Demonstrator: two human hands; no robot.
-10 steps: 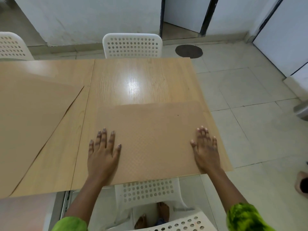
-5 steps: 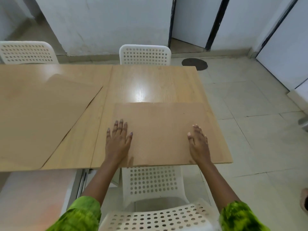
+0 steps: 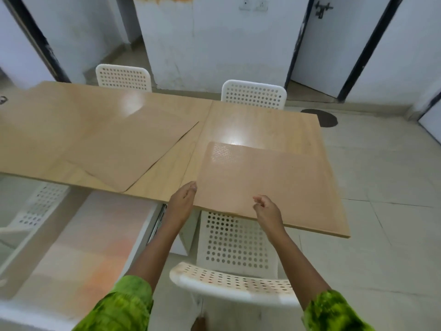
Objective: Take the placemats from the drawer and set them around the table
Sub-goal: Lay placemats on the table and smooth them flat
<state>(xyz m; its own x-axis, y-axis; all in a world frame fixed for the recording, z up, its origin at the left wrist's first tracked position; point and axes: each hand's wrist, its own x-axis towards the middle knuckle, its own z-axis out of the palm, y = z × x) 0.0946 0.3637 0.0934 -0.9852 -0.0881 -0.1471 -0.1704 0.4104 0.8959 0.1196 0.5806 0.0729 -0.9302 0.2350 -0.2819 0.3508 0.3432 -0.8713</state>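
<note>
Textured placemat (image 3: 260, 180) lies flat lower centre; looks thin, light, flexible, best gripped at near edge. Left hand (image 3: 182, 203) and right hand (image 3: 267, 211) loosely curled, empty.

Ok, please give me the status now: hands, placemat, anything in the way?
Left hand at the near placemat's left edge, right hand over its near edge, nothing gripped. Placemat flat on the table. Second placemat lies skewed to the left. Nothing in the way.
</note>
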